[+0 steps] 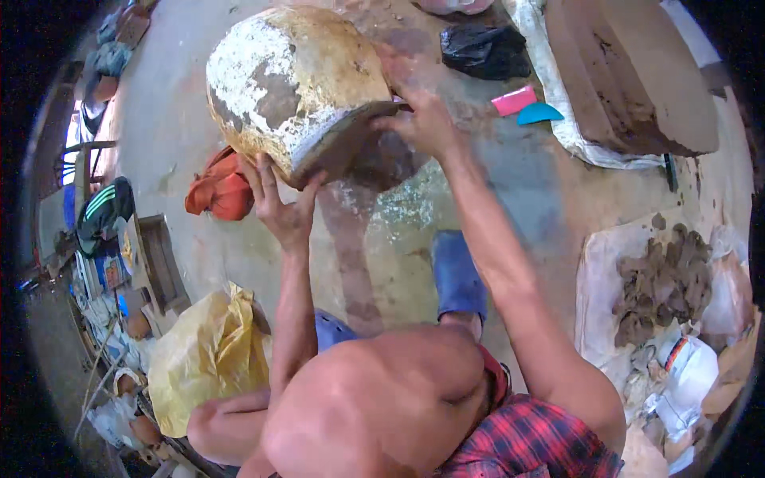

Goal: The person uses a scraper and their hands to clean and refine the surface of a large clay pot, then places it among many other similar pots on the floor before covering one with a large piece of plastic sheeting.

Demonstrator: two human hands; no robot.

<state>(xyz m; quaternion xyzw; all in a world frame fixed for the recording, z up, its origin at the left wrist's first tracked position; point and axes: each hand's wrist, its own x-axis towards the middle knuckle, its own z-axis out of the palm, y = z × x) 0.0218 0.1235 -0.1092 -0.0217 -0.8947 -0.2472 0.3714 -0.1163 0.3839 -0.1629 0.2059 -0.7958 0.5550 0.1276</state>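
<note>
Nearest: wearer's bare body [358,398]; red-and-black checked cloth [542,434], right. Far: large, rounded, white-and-tan crusted vessel [299,80], tilted; left hand [283,211] grips its near edge, right hand [430,123] its right edge.

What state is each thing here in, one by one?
Big pot: tilted, patchy white, held by left hand and right hand
Clay block: gouged in places
Clay lumps: piled loosely
Black bag: crumpled
Yellow sheet: crumpled
Orange bundle: bunched up
Right blue shoe: worn
Teal half-disc: lying flat
</note>
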